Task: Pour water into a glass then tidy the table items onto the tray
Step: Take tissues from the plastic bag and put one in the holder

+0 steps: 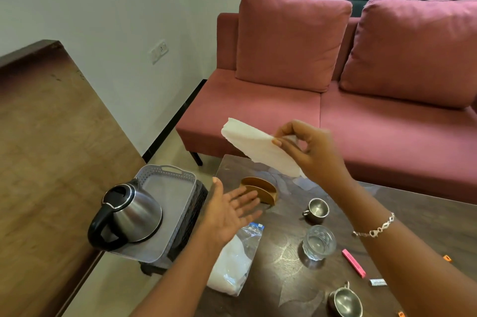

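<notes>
My right hand pinches a white paper napkin and holds it in the air above the far edge of the dark table. My left hand is open, palm up, beside a gold napkin holder. A steel kettle stands on the grey tray left of the table. A clear glass stands on the table, and I cannot tell how full it is. Two steel cups sit on the table: the far cup beyond the glass and the near cup at the front edge.
A plastic bag of white napkins lies under my left forearm. A pink bar and small bits lie at the table's right. A red sofa stands behind the table. A wooden counter runs along the left.
</notes>
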Demonstrator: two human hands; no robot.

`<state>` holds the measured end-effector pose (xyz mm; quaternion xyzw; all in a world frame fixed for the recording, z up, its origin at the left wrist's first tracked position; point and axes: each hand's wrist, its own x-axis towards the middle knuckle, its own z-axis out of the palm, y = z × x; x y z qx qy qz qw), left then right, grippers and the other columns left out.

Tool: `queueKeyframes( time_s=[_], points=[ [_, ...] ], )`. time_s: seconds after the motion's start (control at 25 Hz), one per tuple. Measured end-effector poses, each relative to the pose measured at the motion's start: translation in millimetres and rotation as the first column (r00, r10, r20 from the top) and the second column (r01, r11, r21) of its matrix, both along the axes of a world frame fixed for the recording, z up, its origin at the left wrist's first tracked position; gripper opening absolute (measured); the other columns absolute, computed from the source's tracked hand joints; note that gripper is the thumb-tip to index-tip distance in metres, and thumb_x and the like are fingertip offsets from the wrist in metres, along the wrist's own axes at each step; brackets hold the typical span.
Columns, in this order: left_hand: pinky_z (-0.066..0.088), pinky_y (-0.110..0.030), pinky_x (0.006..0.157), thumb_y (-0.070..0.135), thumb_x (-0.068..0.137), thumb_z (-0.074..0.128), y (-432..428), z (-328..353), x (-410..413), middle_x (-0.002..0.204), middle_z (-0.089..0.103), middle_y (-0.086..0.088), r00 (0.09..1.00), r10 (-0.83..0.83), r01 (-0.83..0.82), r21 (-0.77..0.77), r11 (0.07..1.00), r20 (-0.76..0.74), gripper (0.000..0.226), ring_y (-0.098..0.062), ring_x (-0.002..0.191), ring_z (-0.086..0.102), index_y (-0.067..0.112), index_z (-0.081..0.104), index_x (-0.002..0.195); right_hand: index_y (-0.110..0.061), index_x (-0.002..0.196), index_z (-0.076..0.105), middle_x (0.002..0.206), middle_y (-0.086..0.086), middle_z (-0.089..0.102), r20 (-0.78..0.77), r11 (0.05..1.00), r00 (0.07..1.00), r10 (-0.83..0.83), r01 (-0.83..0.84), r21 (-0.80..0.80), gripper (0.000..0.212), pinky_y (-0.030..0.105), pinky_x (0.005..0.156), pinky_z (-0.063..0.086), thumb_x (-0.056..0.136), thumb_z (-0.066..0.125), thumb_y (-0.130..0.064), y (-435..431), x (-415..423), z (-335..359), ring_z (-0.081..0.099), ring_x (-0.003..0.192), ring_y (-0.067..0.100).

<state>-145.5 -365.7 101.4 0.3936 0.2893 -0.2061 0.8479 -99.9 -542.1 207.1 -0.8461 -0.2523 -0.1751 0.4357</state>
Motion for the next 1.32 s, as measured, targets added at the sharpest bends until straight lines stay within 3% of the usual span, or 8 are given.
queueKeyframes(
  time_s=[0.16, 0.32, 0.48, 0.64, 0.76, 0.96, 1.16, 1.32],
  points=[
    [0.058, -0.048, 0.068, 0.064, 0.089, 0.022, -14, 12, 10, 0.099, 0.068, -0.024, 0.993, 0.084, -0.047, -0.358, 0.933, 0.089, 0.078, -0.036, 0.092, 0.064, -0.002, 0.061, 0.104, -0.006, 0.077, 0.069, 0.079, 0.002, 0.073, 0.302, 0.960, 0.939, 0.165, -0.083, -0.266, 0.006, 0.031, 0.069, 0.053, 0.076, 0.064, -0.003, 8, -37, -15, 0.065, 0.065, 0.023],
    [0.057, -0.045, 0.069, 0.077, 0.080, 0.018, 0, 13, 5, 0.091, 0.070, -0.026, 0.992, -0.078, 0.111, -0.382, 0.917, 0.102, 0.095, -0.037, 0.075, 0.070, -0.002, 0.067, 0.098, -0.012, 0.079, 0.069, 0.088, 0.000, 0.074, 0.315, 0.843, 0.851, 0.421, -0.238, -0.483, 0.009, 0.029, 0.082, 0.052, 0.083, 0.060, -0.010, 6, -70, -41, 0.069, 0.081, 0.014],
    [0.056, -0.039, 0.061, 0.062, 0.089, 0.031, 11, 18, 4, 0.079, 0.073, -0.017, 0.983, -0.180, 0.181, -0.179, 0.967, 0.023, 0.062, -0.030, 0.064, 0.071, 0.008, 0.060, 0.099, -0.014, 0.081, 0.068, 0.088, -0.003, 0.074, 0.172, 0.793, 0.861, 0.478, -0.339, -0.505, 0.005, 0.027, 0.081, 0.053, 0.083, 0.063, -0.016, 5, -83, -51, 0.069, 0.081, 0.010],
    [0.050, -0.028, 0.060, 0.024, 0.088, 0.051, 6, 12, 7, 0.068, 0.069, -0.008, 0.997, -0.048, 0.039, 0.129, 0.991, 0.065, 0.016, -0.021, 0.059, 0.066, 0.012, 0.058, 0.083, -0.017, 0.082, 0.068, 0.079, -0.007, 0.072, 0.005, 0.838, 0.915, 0.403, -0.367, -0.403, 0.012, 0.021, 0.071, 0.051, 0.083, 0.057, -0.022, 5, -74, -33, 0.065, 0.067, 0.009],
    [0.055, -0.026, 0.055, 0.024, 0.092, 0.038, 8, 15, 13, 0.074, 0.071, -0.009, 0.985, -0.150, 0.144, 0.063, 0.988, 0.090, 0.028, -0.021, 0.059, 0.068, 0.004, 0.057, 0.098, -0.016, 0.083, 0.069, 0.080, -0.008, 0.072, -0.103, 0.917, 0.948, 0.301, -0.317, -0.242, 0.008, 0.013, 0.070, 0.045, 0.080, 0.063, -0.019, 6, -62, -20, 0.064, 0.072, 0.005],
    [0.043, -0.044, 0.094, 0.070, 0.082, 0.023, 22, 15, 17, 0.135, 0.050, -0.021, 0.934, -0.238, 0.225, 0.079, 0.971, 0.266, 0.084, -0.034, 0.117, 0.050, 0.007, 0.046, 0.132, -0.026, 0.076, 0.066, 0.072, -0.016, 0.067, -0.343, 0.954, 0.891, 0.296, -0.260, 0.148, 0.009, 0.015, 0.064, 0.046, 0.078, 0.068, -0.017, 0, -32, 7, 0.060, 0.069, 0.000],
    [0.053, -0.031, 0.077, 0.080, 0.057, 0.057, 43, 42, 21, 0.103, 0.068, -0.007, 0.744, -0.471, 0.346, 0.330, 0.878, 0.474, 0.090, -0.018, 0.093, 0.063, 0.009, 0.063, 0.112, -0.005, 0.078, 0.065, 0.071, 0.007, 0.065, -0.508, 0.920, 0.784, 0.358, -0.203, 0.335, 0.004, 0.018, 0.055, 0.050, 0.080, 0.063, -0.002, -9, -1, 18, 0.059, 0.060, 0.009],
    [0.049, -0.014, 0.056, 0.041, 0.060, 0.077, 41, 73, 26, 0.076, 0.067, 0.009, 0.591, -0.650, 0.340, 0.583, 0.738, 0.479, 0.028, -0.008, 0.071, 0.062, 0.023, 0.067, 0.080, -0.010, 0.080, 0.067, 0.072, 0.005, 0.068, -0.548, 0.891, 0.738, 0.394, -0.160, 0.426, 0.008, 0.021, 0.053, 0.052, 0.075, 0.067, -0.017, -15, 15, 11, 0.063, 0.061, 0.011]
  ],
)
